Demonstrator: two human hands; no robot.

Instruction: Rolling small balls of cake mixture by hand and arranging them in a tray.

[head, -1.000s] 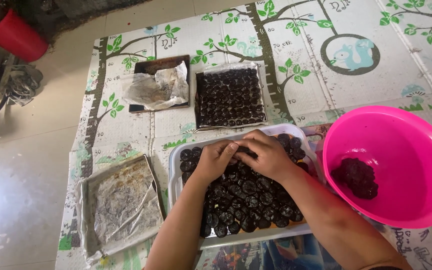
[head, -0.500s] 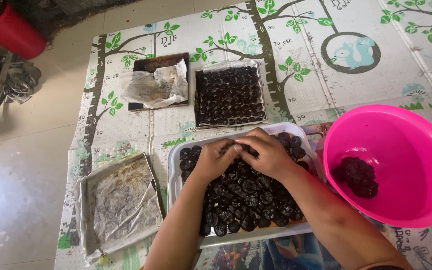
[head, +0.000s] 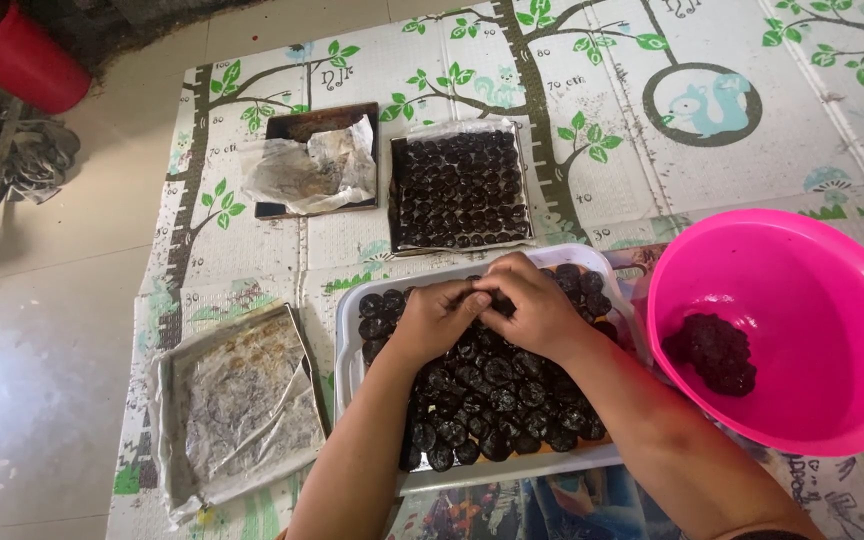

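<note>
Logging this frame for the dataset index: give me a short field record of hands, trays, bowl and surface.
left hand: over the white tray, fingers pinched on a dark piece
right hand: meets the left hand on the same piece
white tray: nearly full of dark, glossy pieces
pink bowl: right of the white tray, small heap of dark pieces inside
far tray: packed in rows with dark pieces
paper-lined trays: one far left, one near left, both with no pieces
surface: tree-print mat on a tiled floor

A home floor: children's play mat (head: pixel 592 130) over tiles (head: pixel 42 380).
</note>
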